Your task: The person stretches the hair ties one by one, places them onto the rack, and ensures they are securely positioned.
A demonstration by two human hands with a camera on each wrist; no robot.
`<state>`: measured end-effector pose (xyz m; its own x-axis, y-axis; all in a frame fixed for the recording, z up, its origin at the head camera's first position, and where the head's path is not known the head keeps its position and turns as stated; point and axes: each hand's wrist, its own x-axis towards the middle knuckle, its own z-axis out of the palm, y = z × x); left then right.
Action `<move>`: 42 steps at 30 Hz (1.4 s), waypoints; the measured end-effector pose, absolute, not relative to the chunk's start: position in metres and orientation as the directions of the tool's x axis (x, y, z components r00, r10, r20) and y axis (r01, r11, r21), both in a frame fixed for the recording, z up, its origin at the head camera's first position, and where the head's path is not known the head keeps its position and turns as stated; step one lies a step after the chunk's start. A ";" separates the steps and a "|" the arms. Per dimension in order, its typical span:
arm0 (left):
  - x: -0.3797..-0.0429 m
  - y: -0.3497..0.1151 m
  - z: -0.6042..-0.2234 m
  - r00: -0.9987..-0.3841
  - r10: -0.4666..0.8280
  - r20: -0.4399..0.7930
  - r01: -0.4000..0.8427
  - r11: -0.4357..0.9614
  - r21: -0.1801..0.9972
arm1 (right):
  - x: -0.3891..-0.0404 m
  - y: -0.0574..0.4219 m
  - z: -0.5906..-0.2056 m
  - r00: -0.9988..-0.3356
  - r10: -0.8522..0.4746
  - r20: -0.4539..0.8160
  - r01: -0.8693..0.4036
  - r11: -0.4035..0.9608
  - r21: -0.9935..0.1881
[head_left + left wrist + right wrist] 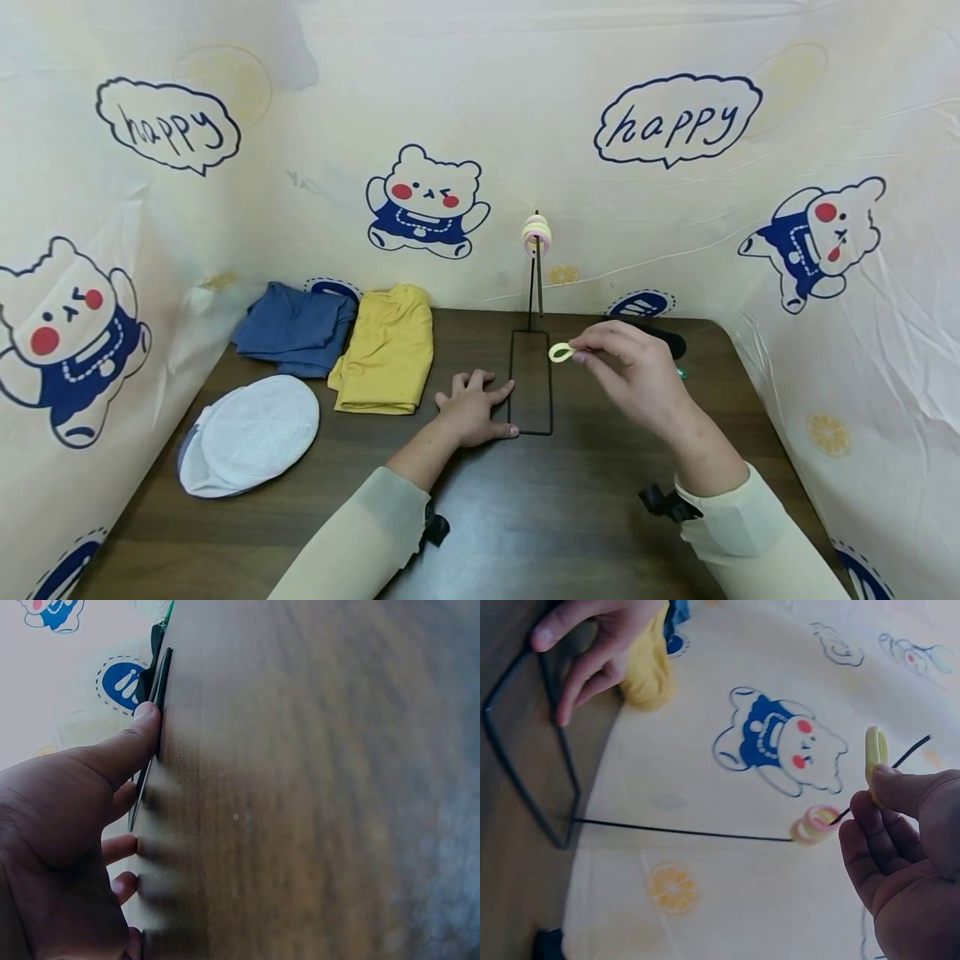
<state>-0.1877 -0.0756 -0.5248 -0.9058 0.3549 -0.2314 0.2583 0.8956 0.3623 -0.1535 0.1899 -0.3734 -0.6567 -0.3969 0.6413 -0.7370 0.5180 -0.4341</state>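
A black wire stand (551, 383) with a rectangular base and upright post stands on the table. Pink and yellow hair ties (536, 227) hang on its slanted upper arm, also seen as a small bunch of hair ties (815, 824) in the right wrist view. With fingers spread, my left hand (471, 410) rests at the left side of the base, thumb on its near corner. Between thumb and fingertips, my right hand (637, 375) pinches a pale yellow hair tie (560, 352), held just right of the base in the head view.
Folded blue cloth (296, 329) and folded yellow cloth (386, 350) lie at the back left, behind a round white mesh item (251, 437). A black object (667, 337) lies partly hidden behind my right hand. Printed sheeting (570, 50) surrounds the table (525, 517).
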 end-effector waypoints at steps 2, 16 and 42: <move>-0.188 -0.076 -0.525 -0.906 0.356 -0.230 0.259 0.894 0.364 | -0.154 0.187 -0.369 -0.631 -0.398 0.666 -0.757 0.502 -0.418; -0.188 -0.076 -0.527 -0.908 0.343 -0.239 0.246 0.901 0.359 | -0.147 0.169 -0.336 -0.525 -0.371 0.766 -0.825 0.444 -0.350; -0.188 -0.075 -0.526 -0.906 0.354 -0.230 0.261 0.898 0.355 | -0.188 0.158 -0.341 -0.630 -0.289 0.720 -0.741 0.499 -0.448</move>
